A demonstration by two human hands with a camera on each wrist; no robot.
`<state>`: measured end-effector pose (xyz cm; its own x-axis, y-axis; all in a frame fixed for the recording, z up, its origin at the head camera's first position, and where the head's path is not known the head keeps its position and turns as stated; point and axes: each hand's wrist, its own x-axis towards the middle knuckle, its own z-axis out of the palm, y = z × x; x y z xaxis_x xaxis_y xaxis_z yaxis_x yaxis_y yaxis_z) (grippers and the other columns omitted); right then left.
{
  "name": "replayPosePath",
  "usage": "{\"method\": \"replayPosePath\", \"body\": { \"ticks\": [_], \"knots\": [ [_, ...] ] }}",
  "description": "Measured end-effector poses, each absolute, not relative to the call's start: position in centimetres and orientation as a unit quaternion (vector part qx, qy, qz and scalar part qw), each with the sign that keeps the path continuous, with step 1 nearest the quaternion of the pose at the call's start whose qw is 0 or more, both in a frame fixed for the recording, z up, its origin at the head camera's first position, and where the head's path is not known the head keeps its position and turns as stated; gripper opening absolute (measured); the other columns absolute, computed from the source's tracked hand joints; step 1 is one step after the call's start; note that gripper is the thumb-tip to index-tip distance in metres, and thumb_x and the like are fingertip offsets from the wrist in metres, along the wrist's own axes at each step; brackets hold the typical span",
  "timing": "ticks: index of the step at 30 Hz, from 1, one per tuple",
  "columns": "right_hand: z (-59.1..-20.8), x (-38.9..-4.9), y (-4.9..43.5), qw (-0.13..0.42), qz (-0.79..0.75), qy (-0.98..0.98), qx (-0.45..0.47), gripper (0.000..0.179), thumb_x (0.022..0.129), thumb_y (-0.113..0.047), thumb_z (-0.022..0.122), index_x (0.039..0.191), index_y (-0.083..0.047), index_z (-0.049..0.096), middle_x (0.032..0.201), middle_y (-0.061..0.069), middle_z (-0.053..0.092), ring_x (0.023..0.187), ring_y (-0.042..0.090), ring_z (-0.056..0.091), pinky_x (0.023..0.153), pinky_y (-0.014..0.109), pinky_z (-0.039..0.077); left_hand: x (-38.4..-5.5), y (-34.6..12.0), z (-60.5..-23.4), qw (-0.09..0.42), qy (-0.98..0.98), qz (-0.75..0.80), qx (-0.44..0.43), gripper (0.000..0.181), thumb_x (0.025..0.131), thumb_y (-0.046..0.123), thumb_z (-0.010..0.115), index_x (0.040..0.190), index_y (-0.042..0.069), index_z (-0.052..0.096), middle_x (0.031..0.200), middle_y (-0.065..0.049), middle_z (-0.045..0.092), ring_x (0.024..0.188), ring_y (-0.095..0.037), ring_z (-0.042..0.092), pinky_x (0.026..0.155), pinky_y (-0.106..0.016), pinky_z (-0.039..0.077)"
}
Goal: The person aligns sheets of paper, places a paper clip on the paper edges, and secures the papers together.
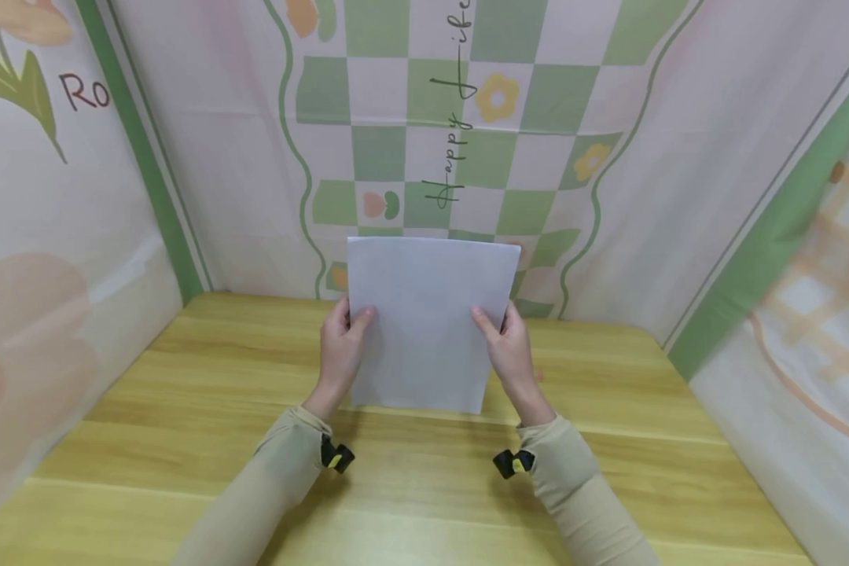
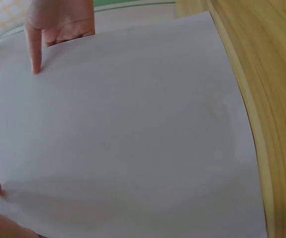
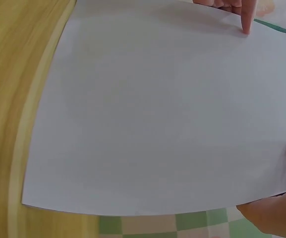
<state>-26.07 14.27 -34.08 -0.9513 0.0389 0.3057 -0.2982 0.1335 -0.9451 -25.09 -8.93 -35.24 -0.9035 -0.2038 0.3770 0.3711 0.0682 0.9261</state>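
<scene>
Tan sleeves [image 1: 255,491] lie nearest us, stretched over the table [image 1: 424,503], with a black camera [image 1: 336,457] at the end of each. We hold the paper [image 1: 424,330] from both sides: our left hand [image 1: 341,346] is clamped on its left edge and our right hand [image 1: 512,354] on its right, each thumb [image 1: 362,318] pressed on the white face turned toward us. It is raised over the far half of the table, about midway between the left and right edges, its top showing past the far edge; we cannot tell whether its bottom touches the table. Beyond the far edge we see a cloth [image 1: 226,157] with green checks, flowers and the words "Happy Life", and side cloths [image 1: 28,236] hang along the left and right edges.
</scene>
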Motion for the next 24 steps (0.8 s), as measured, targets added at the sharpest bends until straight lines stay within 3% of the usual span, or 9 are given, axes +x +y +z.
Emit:
{"method": "replayPosePath", "body": {
  "ticks": [12,16,24],
  "knots": [
    [-35.3,-26.2,14.5,0.067,0.631,-0.771,0.047,0.054,0.088,-0.020,0.068,0.132,0.001,0.045,0.135,0.019,0.051,0.124,0.029,0.048,0.105,0.043,0.038,-25.6,-9.4,-36.4,0.145,-0.712,-0.685,-0.048,0.043,0.092,0.010,0.057,0.132,-0.002,0.049,0.131,-0.021,0.055,0.122,-0.031,0.053,0.104,-0.045,0.040],
    [-35.6,-26.1,14.8,0.031,0.618,-0.785,0.033,0.057,0.086,-0.018,0.069,0.133,0.003,0.044,0.137,0.020,0.049,0.126,0.032,0.047,0.107,0.047,0.036,-25.6,-9.6,-36.8,0.119,-0.720,-0.683,-0.035,0.047,0.088,0.007,0.059,0.132,-0.006,0.047,0.133,-0.023,0.052,0.124,-0.034,0.049,0.106,-0.047,0.037],
    [-36.7,-26.2,15.1,-0.045,0.578,-0.815,0.007,0.061,0.084,-0.016,0.070,0.134,0.005,0.042,0.137,0.023,0.048,0.127,0.037,0.045,0.109,0.049,0.032,-25.4,-10.0,-37.9,0.049,-0.745,-0.665,-0.025,0.058,0.085,0.003,0.057,0.140,-0.002,0.040,0.142,-0.019,0.046,0.133,-0.033,0.041,0.110,-0.048,0.031]
  ]
}}
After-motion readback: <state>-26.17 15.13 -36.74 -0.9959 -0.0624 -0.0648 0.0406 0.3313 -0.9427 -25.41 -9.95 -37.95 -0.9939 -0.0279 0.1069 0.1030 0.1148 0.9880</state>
